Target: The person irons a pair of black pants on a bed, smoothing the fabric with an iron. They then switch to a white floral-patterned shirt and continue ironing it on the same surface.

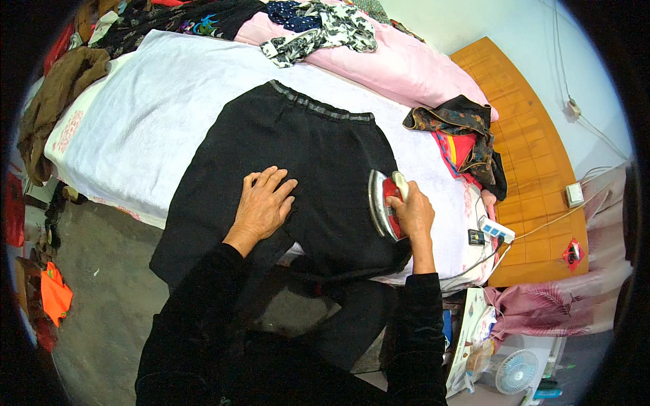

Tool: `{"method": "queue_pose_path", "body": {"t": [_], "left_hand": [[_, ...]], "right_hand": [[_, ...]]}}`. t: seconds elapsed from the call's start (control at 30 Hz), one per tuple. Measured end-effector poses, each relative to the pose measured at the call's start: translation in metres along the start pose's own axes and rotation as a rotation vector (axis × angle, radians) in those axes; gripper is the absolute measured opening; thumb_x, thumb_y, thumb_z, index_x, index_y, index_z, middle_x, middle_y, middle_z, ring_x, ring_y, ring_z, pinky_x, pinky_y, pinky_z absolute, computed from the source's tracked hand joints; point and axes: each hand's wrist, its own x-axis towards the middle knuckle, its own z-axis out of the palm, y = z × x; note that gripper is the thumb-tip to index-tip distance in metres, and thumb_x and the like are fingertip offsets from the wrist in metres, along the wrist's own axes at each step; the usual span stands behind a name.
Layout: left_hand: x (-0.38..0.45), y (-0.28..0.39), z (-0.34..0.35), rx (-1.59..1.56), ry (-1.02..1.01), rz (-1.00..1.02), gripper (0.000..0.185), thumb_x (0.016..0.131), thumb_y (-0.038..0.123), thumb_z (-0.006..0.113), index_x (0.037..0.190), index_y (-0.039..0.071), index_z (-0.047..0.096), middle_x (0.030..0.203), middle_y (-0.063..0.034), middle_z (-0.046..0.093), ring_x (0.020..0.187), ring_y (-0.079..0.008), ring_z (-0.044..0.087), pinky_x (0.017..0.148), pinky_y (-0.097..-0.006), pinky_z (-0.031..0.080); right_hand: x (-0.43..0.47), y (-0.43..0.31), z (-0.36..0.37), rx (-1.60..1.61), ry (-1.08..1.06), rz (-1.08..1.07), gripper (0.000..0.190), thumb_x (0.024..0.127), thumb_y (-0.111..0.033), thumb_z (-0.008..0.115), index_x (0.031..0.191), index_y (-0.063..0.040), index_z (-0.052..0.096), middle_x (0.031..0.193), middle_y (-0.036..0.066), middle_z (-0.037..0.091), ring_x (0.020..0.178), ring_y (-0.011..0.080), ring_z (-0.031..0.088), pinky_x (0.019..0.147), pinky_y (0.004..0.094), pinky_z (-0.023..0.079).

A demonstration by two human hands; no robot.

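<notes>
Black trousers or shorts with an elastic waistband (315,152) lie spread on a white cloth (147,127) covering a bed, the waistband pointing away from me. My left hand (265,205) rests palm down on the black fabric, fingers slightly apart. In my right hand (417,215) is the pale handle of a red and silver clothes iron (387,205), which is over the right leg of the garment near its outer edge. Whether the soleplate touches the fabric is hard to tell.
A power strip (496,230) with cords lies at the bed's right end by the wooden headboard (528,167). Scarves (469,134), a black-and-white patterned garment (325,33) and a brown garment (63,96) lie around the bed's edges. A small fan (517,371) stands lower right.
</notes>
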Motion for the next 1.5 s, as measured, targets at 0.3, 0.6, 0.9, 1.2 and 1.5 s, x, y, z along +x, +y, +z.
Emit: {"method": "queue_pose_path", "body": {"t": [0.3, 0.6, 0.9, 1.2, 1.5], "left_hand": [[0.001, 0.001, -0.001, 0.011, -0.031, -0.006, 0.035, 0.094, 0.025, 0.063, 0.127, 0.013, 0.063, 0.139, -0.0105, 0.053, 0.136, -0.0290, 0.043, 0.110, -0.0475, 0.031], [0.003, 0.003, -0.004, 0.030, -0.050, -0.010, 0.036, 0.094, 0.028, 0.063, 0.127, 0.014, 0.064, 0.139, -0.0098, 0.054, 0.136, -0.0276, 0.044, 0.110, -0.0469, 0.030], [0.006, 0.001, -0.011, -0.064, -0.093, -0.025, 0.036, 0.090, 0.020, 0.067, 0.125, 0.013, 0.065, 0.138, -0.0111, 0.055, 0.136, -0.0303, 0.044, 0.111, -0.0472, 0.031], [0.014, -0.105, -0.055, 0.341, -0.022, -0.133, 0.040, 0.100, 0.033, 0.056, 0.138, 0.019, 0.058, 0.148, -0.0110, 0.049, 0.141, -0.0302, 0.039, 0.113, -0.0465, 0.029], [0.008, -0.102, -0.048, 0.327, -0.032, -0.176, 0.039, 0.101, 0.026, 0.054, 0.139, 0.018, 0.057, 0.151, -0.0093, 0.046, 0.143, -0.0302, 0.037, 0.114, -0.0458, 0.027]], "right_hand": [[0.047, -0.021, 0.027, 0.022, 0.032, 0.017, 0.041, 0.079, -0.032, 0.079, 0.103, -0.005, 0.059, 0.094, 0.021, 0.072, 0.089, 0.0412, 0.069, 0.076, 0.0512, 0.053], [0.104, -0.027, 0.032, 0.007, 0.001, 0.123, 0.044, 0.079, -0.035, 0.081, 0.105, -0.004, 0.063, 0.102, 0.021, 0.073, 0.097, 0.0386, 0.070, 0.082, 0.0485, 0.054], [0.126, -0.030, 0.032, 0.014, -0.070, 0.200, 0.048, 0.078, -0.039, 0.082, 0.108, -0.005, 0.065, 0.107, 0.019, 0.073, 0.102, 0.0356, 0.070, 0.084, 0.0462, 0.054], [0.137, -0.027, 0.035, 0.029, -0.060, 0.170, 0.049, 0.077, -0.040, 0.082, 0.109, -0.006, 0.066, 0.108, 0.018, 0.072, 0.103, 0.0360, 0.069, 0.085, 0.0468, 0.053], [0.166, -0.018, 0.041, -0.018, -0.073, 0.179, 0.050, 0.077, -0.042, 0.081, 0.110, -0.007, 0.065, 0.112, 0.018, 0.072, 0.106, 0.0363, 0.068, 0.087, 0.0469, 0.053]]}}
